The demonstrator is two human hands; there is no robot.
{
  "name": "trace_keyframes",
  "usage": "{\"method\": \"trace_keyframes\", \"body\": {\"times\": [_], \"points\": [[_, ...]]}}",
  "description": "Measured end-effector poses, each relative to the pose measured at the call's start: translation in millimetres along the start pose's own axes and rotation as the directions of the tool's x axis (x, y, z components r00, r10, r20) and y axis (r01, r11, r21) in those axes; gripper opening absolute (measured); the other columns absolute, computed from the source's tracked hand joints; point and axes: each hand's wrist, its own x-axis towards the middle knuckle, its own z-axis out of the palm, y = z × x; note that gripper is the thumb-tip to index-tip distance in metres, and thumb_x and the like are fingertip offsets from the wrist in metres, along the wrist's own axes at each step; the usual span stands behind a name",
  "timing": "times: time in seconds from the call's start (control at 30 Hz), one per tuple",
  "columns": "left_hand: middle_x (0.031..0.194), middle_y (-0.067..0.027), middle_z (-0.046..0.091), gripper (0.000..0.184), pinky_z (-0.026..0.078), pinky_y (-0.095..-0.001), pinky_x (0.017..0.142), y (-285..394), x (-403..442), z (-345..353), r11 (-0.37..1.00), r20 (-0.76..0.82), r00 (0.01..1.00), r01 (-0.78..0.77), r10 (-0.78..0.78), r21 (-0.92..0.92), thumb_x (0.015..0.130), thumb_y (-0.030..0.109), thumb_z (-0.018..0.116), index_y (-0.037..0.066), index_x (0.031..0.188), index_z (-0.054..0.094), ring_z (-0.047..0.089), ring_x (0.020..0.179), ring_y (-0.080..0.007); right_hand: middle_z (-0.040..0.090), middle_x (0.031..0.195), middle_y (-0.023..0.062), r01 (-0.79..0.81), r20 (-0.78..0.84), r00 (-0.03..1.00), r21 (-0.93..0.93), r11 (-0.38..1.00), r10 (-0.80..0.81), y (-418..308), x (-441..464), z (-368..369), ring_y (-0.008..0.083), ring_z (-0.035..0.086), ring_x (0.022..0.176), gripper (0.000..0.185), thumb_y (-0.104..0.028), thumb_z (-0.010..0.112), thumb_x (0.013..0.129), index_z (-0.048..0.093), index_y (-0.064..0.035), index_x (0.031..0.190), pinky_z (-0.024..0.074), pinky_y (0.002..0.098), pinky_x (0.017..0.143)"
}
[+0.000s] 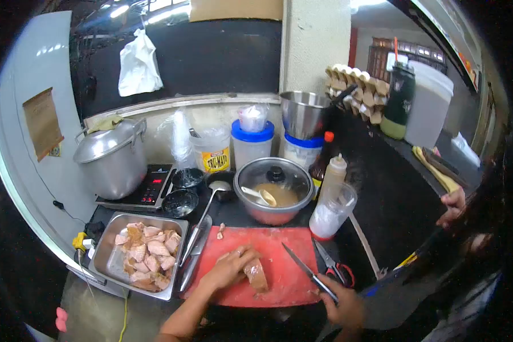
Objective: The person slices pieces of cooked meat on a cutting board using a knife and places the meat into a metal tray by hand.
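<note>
A pinkish-brown piece of raw meat (pixel 257 278) lies on the red cutting board (pixel 228 296). My left hand (pixel 233 265) is closed over its left side, the fingertips partly hidden. In my right hand (pixel 343 308) is a kitchen knife (pixel 299 262), its blade pointing up and left over the board's right part, apart from the meat. Small meat scraps (pixel 220 231) rest near the board's upper left. Scissors (pixel 333 265) with red-and-black handles lie just right of the knife. Cut meat chunks (pixel 148 251) fill much of a metal tray (pixel 115 259) to the left.
A ladle (pixel 202 216) and another knife (pixel 195 253) lie between tray and board. Behind stand a lidded bowl (pixel 256 211), a squeeze bottle (pixel 333 174), a clear container (pixel 332 211) and a large pot (pixel 109 171) by an induction cooker (pixel 148 188). Another person's hand (pixel 453 202) shows at right.
</note>
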Motion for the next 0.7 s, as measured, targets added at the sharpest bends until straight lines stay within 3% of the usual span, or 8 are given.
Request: {"method": "trace_keyframes", "body": {"times": [0.1,0.13,0.27,0.53,0.63,0.7], "points": [[0.136,-0.0127,0.047,0.069,0.048,-0.046,0.093,-4.4,1.8,1.3,1.0,-0.002,1.0,0.004,-0.004,0.017,0.07,0.005,0.074,0.02,0.132,0.049,0.051,0.125,-0.0337,0.071,0.102,0.0171,-0.024,-0.029,0.999,0.049,0.999,0.025,-15.0,-8.1,1.0,0.0327,0.07,0.096,0.043,-0.003,0.059,0.087,0.058,-0.0047,0.129,0.0538,0.0354,0.08],[0.136,-0.0118,0.047,0.069,0.048,-0.0455,0.092,-5.4,-0.5,5.0,1.0,0.0,1.0,0.01,-0.01,0.008,0.07,0.005,0.074,0.021,0.132,0.048,0.051,0.125,-0.0327,0.063,0.125,0.0166,-0.013,-0.03,0.999,-0.066,0.998,0.011,5.5,-11.9,7.4,0.0246,0.064,0.11,0.04,-0.005,0.051,0.095,0.056,-0.0118,0.134,0.0478,0.0323,0.094],[0.137,-0.0074,0.048,0.069,0.047,-0.0423,0.086,-0.9,-1.7,4.9,0.999,-0.017,0.999,0.038,-0.038,0.033,0.069,0.004,0.073,0.023,0.131,0.049,0.052,0.124,-0.0275,0.063,0.125,0.0174,0.036,-0.03,0.999,0.032,0.999,-0.035,3.9,-22.3,9.4,0.025,0.065,0.111,0.039,-0.006,0.053,0.095,0.056,-0.011,0.134,0.0491,0.0316,0.091],[0.137,-0.0106,0.047,0.073,0.048,-0.0457,0.092,-2.9,-0.9,9.3,0.999,-0.028,0.999,0.031,-0.031,0.008,0.069,0.003,0.073,0.025,0.134,0.048,0.051,0.125,-0.0322,0.062,0.127,0.0178,-0.009,-0.061,0.998,-0.039,0.999,0.007,13.2,-44.8,31.7,0.0343,0.061,0.115,0.038,-0.01,0.054,0.094,0.058,-0.0102,0.132,0.0462,0.0356,0.097],[0.138,-0.0111,0.047,0.075,0.048,-0.0461,0.094,-4.0,0.2,4.4,0.999,0.0,0.999,0.04,-0.04,-0.005,0.069,0.002,0.074,0.026,0.135,0.048,0.051,0.125,-0.0335,0.06,0.129,0.0181,-0.215,0.024,0.975,-0.133,0.967,0.22,24.8,-34.7,48.6,0.0358,0.06,0.116,0.04,-0.011,0.056,0.093,0.057,-0.01,0.133,0.0458,0.0368,0.098],[0.139,-0.0122,0.046,0.077,0.048,-0.0461,0.096,-2.8,1.7,2.6,0.999,0.009,0.999,0.041,-0.041,-0.031,0.069,0.002,0.073,0.026,0.137,0.047,0.05,0.126,-0.0347,0.06,0.129,0.0182,-0.189,0.009,0.982,-0.036,0.981,0.19,24.8,-26.7,54.6,0.0323,0.058,0.12,0.041,-0.013,0.056,0.093,0.057,-0.0106,0.134,0.0458,0.0366,0.098]]}}
